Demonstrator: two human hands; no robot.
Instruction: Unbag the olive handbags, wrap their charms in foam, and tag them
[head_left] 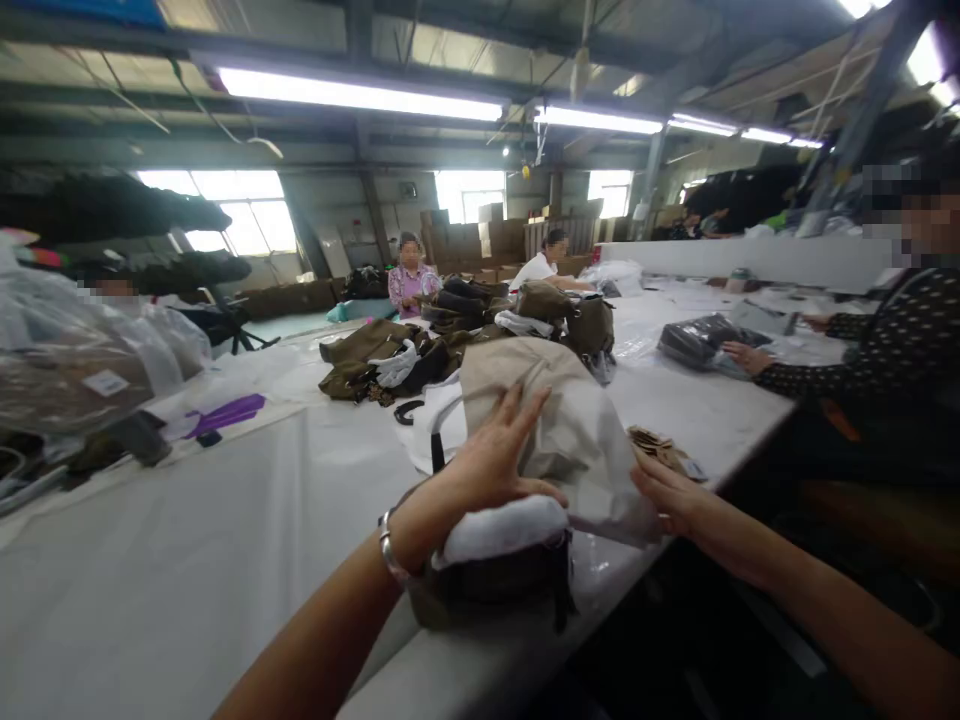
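A brown bag (487, 585) with a white padded wrap (502, 530) stands in front of me at the table's edge. Over and behind it rises a large, creased beige sheet (574, 430); I cannot tell whether it is paper or cloth. My left hand (499, 455) lies on this sheet with fingers spread, its wrist above the wrap. Against the sheet's right edge rest the stretched fingers of my right hand (664, 495). Beside it on the table are brown paper pieces (660, 448). White material with a dark strap (437, 450) shows left of the sheet.
Brown and olive bags (367, 350) are heaped across the white table (187, 560). To the right, a co-worker's hand (746, 358) touches a plastic-wrapped dark item (697, 340). Clear plastic packages (97, 350) and a purple strip (225, 415) lie left. The table's edge runs close on my right.
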